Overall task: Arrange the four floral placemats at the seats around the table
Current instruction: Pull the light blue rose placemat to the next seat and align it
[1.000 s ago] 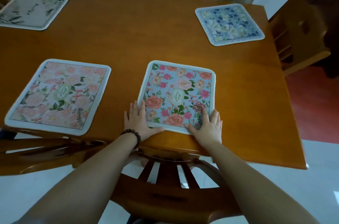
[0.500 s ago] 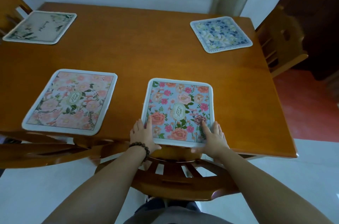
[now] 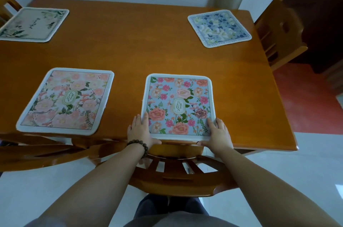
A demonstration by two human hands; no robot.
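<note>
Blue mat lies flat at the desk's near edge above a chair, the left hand and right hand spread flat, grip apart, pressing its near corners, with the pink mat beside it.

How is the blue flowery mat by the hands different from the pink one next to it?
The blue mat has a blue background; the pink mat is pale pink. The left hand and right hand press the blue mat's near corners; nothing touches the pink mat. Both lie flat at the table's near edge, with an oval label.
</note>
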